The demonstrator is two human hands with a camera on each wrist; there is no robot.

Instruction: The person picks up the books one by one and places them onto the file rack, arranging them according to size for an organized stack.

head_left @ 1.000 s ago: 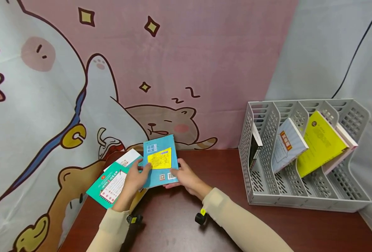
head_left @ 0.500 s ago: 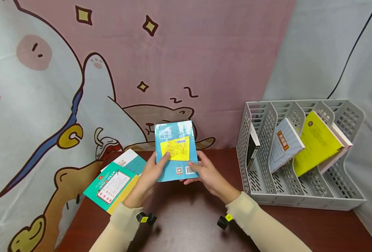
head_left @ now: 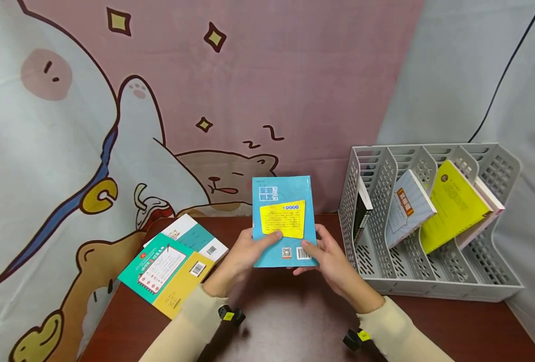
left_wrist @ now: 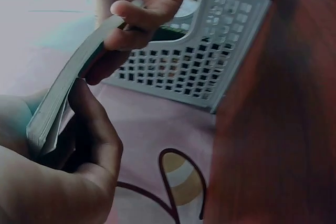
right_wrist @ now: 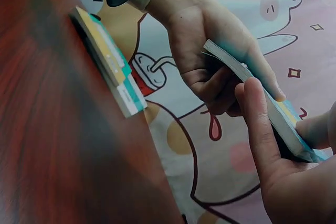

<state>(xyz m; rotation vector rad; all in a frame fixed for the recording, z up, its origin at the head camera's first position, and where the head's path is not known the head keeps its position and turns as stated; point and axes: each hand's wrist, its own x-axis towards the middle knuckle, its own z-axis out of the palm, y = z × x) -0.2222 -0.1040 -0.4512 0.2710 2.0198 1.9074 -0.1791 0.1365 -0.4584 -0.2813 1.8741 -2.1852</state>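
Note:
A blue book (head_left: pixel 284 188) with a yellow text panel and a barcode is held up over the table by both hands. My left hand (head_left: pixel 245 254) grips its lower left side, thumb across the cover and fingers behind. At the lower right corner my right hand (head_left: pixel 333 259) pinches it, thumb beside the barcode. In the left wrist view the book's page edge (left_wrist: pixel 63 87) shows a slight bend between the two hands. The right wrist view shows fingers curled under the book (right_wrist: pixel 257 85) and thumbs on its cover.
A green and yellow book (head_left: pixel 170 276) overlaps a white and teal one (head_left: pixel 195 231) on the left of the table. On the right stands a grey slotted file rack (head_left: pixel 439 289) holding a black book (head_left: pixel 362 213), a pale blue book (head_left: pixel 408 216), a yellow book (head_left: pixel 457 201) and a pink-edged book (head_left: pixel 480 229).
Both hands have carried the blue book right, away from the books on the left, and it now stands straighter. The barcodes of the left-hand books have come into view.

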